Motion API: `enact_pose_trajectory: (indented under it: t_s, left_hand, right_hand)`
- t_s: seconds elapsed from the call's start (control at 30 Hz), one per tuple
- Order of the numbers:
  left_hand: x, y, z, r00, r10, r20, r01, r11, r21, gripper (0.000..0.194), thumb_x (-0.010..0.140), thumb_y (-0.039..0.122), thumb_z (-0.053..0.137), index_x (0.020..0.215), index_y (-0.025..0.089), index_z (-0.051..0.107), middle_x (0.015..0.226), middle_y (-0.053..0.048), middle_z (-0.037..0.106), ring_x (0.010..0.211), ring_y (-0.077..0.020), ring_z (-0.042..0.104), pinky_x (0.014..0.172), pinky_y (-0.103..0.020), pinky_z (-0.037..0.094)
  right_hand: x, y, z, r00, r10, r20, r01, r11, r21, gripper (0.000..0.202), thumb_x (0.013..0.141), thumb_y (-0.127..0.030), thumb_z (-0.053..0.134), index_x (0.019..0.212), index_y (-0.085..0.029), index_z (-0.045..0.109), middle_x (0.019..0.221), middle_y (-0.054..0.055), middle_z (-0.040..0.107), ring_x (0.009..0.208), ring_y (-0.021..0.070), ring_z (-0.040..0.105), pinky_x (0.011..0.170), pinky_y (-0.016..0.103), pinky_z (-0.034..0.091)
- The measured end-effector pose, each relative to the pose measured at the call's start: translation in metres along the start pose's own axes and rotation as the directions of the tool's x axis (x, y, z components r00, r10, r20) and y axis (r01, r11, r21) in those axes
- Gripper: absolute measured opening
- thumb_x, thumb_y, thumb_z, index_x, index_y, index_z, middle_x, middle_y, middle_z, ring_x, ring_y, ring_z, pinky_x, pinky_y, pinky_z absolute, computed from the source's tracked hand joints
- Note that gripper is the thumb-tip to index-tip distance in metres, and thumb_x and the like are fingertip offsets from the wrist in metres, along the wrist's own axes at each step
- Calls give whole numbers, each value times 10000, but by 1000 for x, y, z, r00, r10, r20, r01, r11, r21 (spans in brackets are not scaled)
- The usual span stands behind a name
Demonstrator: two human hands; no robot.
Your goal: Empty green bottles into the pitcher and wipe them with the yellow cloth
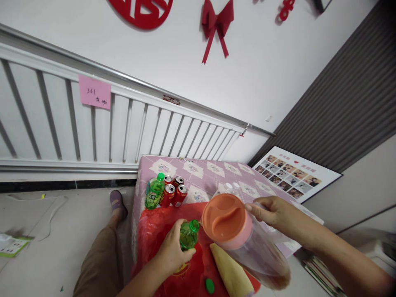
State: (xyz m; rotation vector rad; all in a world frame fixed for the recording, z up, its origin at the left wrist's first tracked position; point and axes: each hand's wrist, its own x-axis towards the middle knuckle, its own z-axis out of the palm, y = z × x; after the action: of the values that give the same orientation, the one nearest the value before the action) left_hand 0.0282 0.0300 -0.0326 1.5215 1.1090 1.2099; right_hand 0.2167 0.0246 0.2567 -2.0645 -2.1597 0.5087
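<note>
My left hand (170, 252) is wrapped round an uncapped green plastic bottle (189, 236), held with its mouth up. In my right hand (275, 214) is the handle of a clear pitcher (262, 262) with an orange lid (223, 220). The pitcher is tilted, its lid end raised toward the bottle's mouth and brownish liquid in its lower end. Its spout is close beside the bottle mouth; whether liquid runs between them I cannot tell. Below, a green cap (209, 285) and a yellowish tapered item (232, 272) lie on red plastic sheeting (194, 280).
On the patterned tablecloth (192, 169) stand a capped green bottle (155, 192), several red cans (169, 194) and clear containers (230, 188) behind the pitcher. A white radiator (136, 128) runs behind the table. A photo board (292, 173) leans at the right.
</note>
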Motion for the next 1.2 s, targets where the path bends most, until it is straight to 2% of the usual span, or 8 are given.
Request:
enact_pose_trajectory:
  t_s: [0.3,0.63,1.2]
  left_hand:
    - [0,1,0,1000,-16,-7,16,1000,-2,750,567,119,723,1243,210,413,1260,-97,581,1139,-250,563,1003,-376,430]
    - [0,1,-1,1000,-12,3,12,1000,-2,736,568,118,714,1232,208,409,1245,-99,585,1121,-252,571,992,-387,435]
    - [0,2,-2,1000,-5,-2,5,1000,-10,743,566,120,721,1236,216,417,1228,-84,597,1106,-237,581,977,-352,446]
  right_hand:
    - [1,4,1,1000,-14,-3,14,1000,11,455,779,-591,542,552,-207,454,528,-56,337,516,111,309,489,254,245]
    - [0,1,2,1000,-20,-20,21,1000,16,517,757,-668,517,554,-195,474,514,-61,357,512,101,293,472,244,248]
    - [4,9,2,1000,-20,11,20,1000,22,449,784,-594,533,569,-205,469,533,-54,357,516,108,306,475,255,250]
